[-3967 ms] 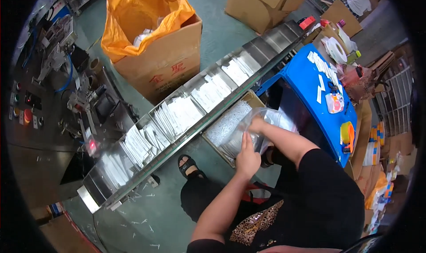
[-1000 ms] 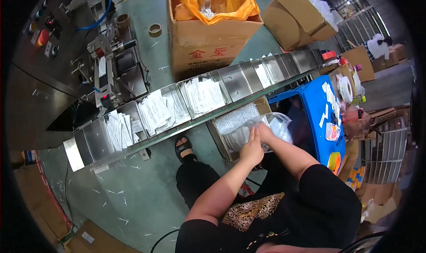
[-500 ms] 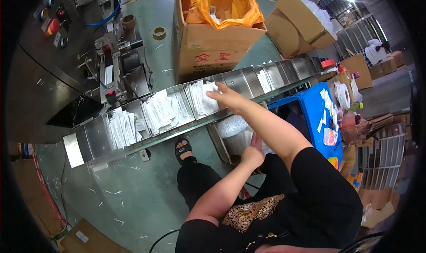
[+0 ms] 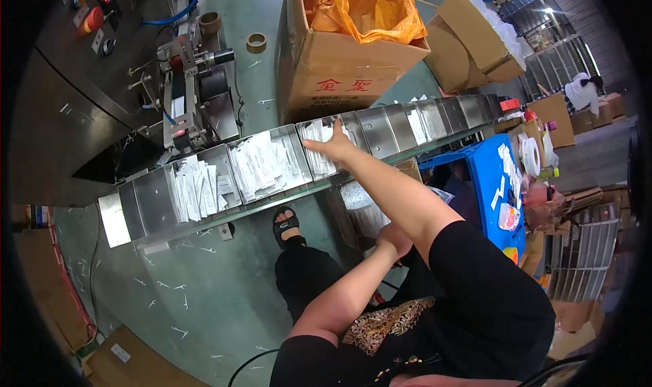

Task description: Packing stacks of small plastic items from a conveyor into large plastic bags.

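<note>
1. Two hands are standing apart: the right hand [image 4: 333, 144], just off centre toward twelve o'clock, is hanging over flat white paper-like packets [image 4: 319, 162], thumb and fingers spread; whether the fingertips are touching them is not showing.
2. The left hand [image 4: 395, 241], at four o'clock, is lying partly behind the right forearm [image 4: 404, 204], so I am not able to tell its grip; a clear thin plastic bag [image 4: 443, 195] is showing near it, at three o'clock.
3. Those packets are leaning loosely in one compartment of the long silver metal conveyor [image 4: 373, 132], which is stretching from nine toward two o'clock; an uneven pinch could be fanning them apart.
4. Their corners could be catching on the compartment walls if the hand is lifting at a slant.
5. The right forearm is crossing above the brown cardboard box [image 4: 341, 218] at five o'clock, so slipping packets could be landing there, or on the green floor [image 4: 224, 299], where small white pieces [image 4: 180, 332] are lying toward eight o'clock.
6. The bag's mouth could be sagging if the left hand is supporting it poorly.
</note>
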{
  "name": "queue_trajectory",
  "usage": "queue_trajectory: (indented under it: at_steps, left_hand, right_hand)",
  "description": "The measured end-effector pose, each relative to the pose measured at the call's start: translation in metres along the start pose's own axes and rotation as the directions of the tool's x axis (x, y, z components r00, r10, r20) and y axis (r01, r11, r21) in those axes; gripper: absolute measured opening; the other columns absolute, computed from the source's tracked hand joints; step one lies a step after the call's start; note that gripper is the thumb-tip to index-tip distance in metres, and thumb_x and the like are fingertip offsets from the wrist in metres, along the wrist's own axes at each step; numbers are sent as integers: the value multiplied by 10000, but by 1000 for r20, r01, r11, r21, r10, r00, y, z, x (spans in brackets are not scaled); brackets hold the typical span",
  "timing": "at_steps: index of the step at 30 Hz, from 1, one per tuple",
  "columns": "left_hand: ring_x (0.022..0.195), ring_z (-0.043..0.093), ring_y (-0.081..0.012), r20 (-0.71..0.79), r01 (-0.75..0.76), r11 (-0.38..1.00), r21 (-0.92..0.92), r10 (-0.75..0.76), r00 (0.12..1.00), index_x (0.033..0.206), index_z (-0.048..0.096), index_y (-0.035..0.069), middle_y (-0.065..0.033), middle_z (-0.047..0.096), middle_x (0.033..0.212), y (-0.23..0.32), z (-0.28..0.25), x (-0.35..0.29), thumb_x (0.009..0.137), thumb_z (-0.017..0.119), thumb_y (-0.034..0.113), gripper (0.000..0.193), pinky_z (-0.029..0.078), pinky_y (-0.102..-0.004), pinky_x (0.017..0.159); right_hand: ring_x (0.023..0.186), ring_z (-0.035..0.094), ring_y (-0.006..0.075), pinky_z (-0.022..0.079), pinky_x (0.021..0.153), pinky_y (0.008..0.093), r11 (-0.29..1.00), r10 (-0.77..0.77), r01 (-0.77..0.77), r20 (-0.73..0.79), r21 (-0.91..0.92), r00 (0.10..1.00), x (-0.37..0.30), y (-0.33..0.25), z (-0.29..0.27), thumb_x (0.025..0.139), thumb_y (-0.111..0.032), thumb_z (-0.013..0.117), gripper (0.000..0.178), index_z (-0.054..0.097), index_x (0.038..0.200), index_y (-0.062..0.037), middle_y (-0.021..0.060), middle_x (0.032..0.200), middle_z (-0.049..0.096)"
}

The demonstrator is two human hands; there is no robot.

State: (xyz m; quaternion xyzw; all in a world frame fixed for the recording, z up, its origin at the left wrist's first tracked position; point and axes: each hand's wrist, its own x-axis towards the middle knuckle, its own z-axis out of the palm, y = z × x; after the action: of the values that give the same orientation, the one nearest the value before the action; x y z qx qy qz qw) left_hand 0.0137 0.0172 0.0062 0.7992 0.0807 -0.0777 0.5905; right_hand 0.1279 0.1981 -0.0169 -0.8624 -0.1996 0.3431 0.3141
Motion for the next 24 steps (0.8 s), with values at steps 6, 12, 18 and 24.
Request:
queue_trajectory:
  at_steps: [6,12,18,24]
  left_hand:
    - [1115,475,-320,-115,-41,999,-23,38,993,1234,432,119,-138,481,1248,-11,10,3,879,356,332,422,414,-393,881]
    - [1250,349,-253,-6,-79,995,56,79,997,1294,390,104,-101,402,1340,-17,20,11,883,377,347,478,326,-322,989]
    - [1112,480,-336,-188,42,999,-22,-45,981,1382,160,155,-120,302,1394,-26,35,25,831,459,172,626,422,-365,884]
    - [1129,471,-313,-71,198,974,-106,-206,976,1384,185,120,-112,261,1417,32,-30,-1,758,491,87,698,428,-389,888]
  right_hand:
    - [1190,417,341,353,977,321,994,-102,105,73,-37,992,-8,-14,-1,539,-454,805,1212,76,1357,64,282,1300,367]
    - [1194,415,324,352,976,319,994,-108,107,39,13,993,-12,-10,4,543,-361,827,1116,173,1345,56,256,1306,378]
    - [1050,515,237,431,878,324,968,-111,83,107,237,988,-23,-20,-26,600,-75,779,896,256,1316,55,173,1165,509]
    - [1026,521,235,429,876,324,916,-139,117,29,384,990,-34,-13,-69,594,-31,753,857,266,1292,65,169,1137,514]
